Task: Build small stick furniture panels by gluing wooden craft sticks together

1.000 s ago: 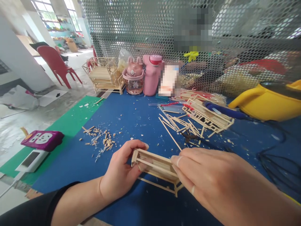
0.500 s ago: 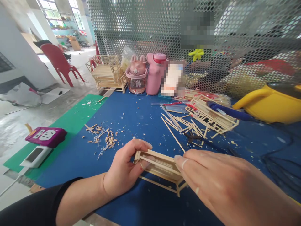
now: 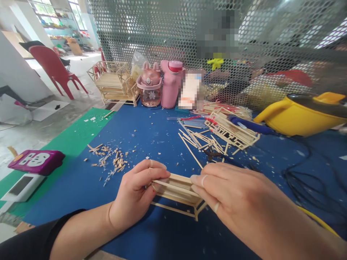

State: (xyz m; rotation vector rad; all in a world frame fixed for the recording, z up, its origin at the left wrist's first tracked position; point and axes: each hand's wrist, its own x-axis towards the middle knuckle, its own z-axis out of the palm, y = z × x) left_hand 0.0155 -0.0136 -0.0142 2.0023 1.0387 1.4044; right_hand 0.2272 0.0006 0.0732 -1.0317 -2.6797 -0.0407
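Observation:
A small frame built of thin wooden sticks (image 3: 176, 191) lies low over the blue table cover (image 3: 151, 133). My left hand (image 3: 132, 196) grips its left end, fingers curled over the top rail. My right hand (image 3: 230, 198) pinches the right end between thumb and fingers. One leg of the frame sticks out below my right fingers. Both hands hide part of the frame.
Loose sticks (image 3: 200, 141) and another stick assembly (image 3: 230, 130) lie beyond my hands. Wood chips (image 3: 111, 160) are scattered at left. Two pink bottles (image 3: 159, 88), a finished stick model (image 3: 114, 83), a yellow container (image 3: 303, 115), black cables (image 3: 311, 184) and a purple power strip (image 3: 35, 162) surround the area.
My left fingers have closed further over the frame's top rail, and the frame has tilted flatter. The view has shifted slightly to the right.

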